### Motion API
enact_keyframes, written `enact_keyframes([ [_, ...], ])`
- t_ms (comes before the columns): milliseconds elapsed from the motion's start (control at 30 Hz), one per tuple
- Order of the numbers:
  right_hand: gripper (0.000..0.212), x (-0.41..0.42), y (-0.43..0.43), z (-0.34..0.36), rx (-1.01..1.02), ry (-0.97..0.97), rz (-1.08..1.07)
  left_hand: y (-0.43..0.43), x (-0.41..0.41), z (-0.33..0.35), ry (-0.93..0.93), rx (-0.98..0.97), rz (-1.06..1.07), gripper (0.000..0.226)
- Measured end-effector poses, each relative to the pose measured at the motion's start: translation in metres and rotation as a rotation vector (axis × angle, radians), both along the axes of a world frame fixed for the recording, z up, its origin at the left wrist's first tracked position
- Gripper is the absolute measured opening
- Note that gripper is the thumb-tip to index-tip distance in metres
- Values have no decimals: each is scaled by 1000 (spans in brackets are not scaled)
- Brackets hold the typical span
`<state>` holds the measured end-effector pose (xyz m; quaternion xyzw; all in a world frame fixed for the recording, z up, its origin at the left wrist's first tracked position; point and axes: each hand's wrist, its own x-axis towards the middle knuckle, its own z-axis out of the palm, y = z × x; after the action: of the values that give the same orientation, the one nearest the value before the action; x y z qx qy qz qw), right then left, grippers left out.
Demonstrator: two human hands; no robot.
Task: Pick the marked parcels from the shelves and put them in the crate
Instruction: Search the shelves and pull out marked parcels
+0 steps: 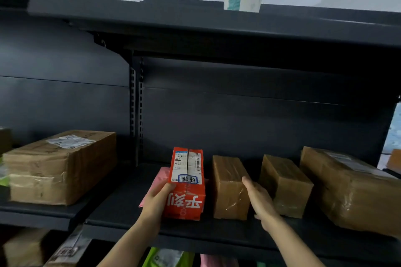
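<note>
Picking step: left hand (pixel 155 201) grips the marked red parcel (pixel 186 202); right hand (pixel 259 199) rests on the brown parcel (pixel 227 182) at three o'clock, grasp unclear. Next, lift it out for the crate.
</note>
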<state>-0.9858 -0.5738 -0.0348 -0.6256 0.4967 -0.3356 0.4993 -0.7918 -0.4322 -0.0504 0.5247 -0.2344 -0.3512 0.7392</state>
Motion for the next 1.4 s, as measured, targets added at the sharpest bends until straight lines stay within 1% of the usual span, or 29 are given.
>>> enact_keyframes([
  [33,62,1,-1,2,-99,50,-7,0,0,0,-5,1,-8,7],
  [100,57,5,-1,9,-380,225,-72,0,0,0,-14,5,-30,6],
  [167,59,15,5,18,-625,396,-117,0,-1,0,-21,9,-42,6],
  [200,62,23,8,21,-679,498,-92,0,-1,1,-20,10,-44,6],
  [233,66,31,11,23,-682,616,-47,0,-2,1,-19,10,-46,6],
  [300,74,43,14,24,-596,826,32,1,-3,1,-23,12,-53,6],
  [333,76,45,14,24,-566,869,36,2,-3,1,-27,13,-57,7],
  [367,74,45,12,23,-554,861,24,3,-2,0,-28,14,-60,7],
  [400,72,42,9,23,-542,812,10,4,-2,0,-30,16,-61,7],
  [433,68,36,5,21,-505,713,10,5,-1,-1,-32,19,-59,7],
  [467,65,30,0,20,-434,563,27,5,-1,-1,-34,20,-57,7],
  [533,56,17,-6,17,-255,198,61,5,-1,-1,-37,21,-50,6],
  [567,50,11,-7,15,-176,71,61,4,-1,-1,-38,22,-46,6],
  [600,44,7,-7,12,-123,20,52,4,-1,-1,-39,25,-44,6],
  [667,35,-1,-7,2,-86,30,26,4,-1,-1,-40,28,-47,6],
  [800,44,-6,-6,-10,-164,97,6,2,-1,-1,-47,24,-47,6],
  [867,48,-4,-5,-6,-322,247,-40,2,-1,-1,-48,19,-46,6],
  [933,51,5,1,2,-553,434,-112,1,0,-2,-47,22,-49,8],
  [1000,54,21,10,8,-706,608,-81,1,0,-2,-44,21,-54,7],
  [1033,59,30,14,10,-711,711,-35,1,0,-2,-46,19,-54,6],
  [1100,73,44,19,10,-621,906,29,1,0,-3,-58,16,-57,8],
  [1167,79,49,20,11,-564,1007,26,1,1,-4,-61,16,-61,13],
  [1233,79,44,18,12,-559,999,-20,2,1,-5,-59,10,-78,13],
  [1300,75,34,15,14,-548,891,-57,1,2,-5,-53,-2,-84,10],
  [1333,71,28,12,14,-525,785,-69,0,2,-6,-51,-4,-80,9],
  [1400,62,14,7,12,-460,492,-94,-1,3,-6,-49,-1,-68,8],
])
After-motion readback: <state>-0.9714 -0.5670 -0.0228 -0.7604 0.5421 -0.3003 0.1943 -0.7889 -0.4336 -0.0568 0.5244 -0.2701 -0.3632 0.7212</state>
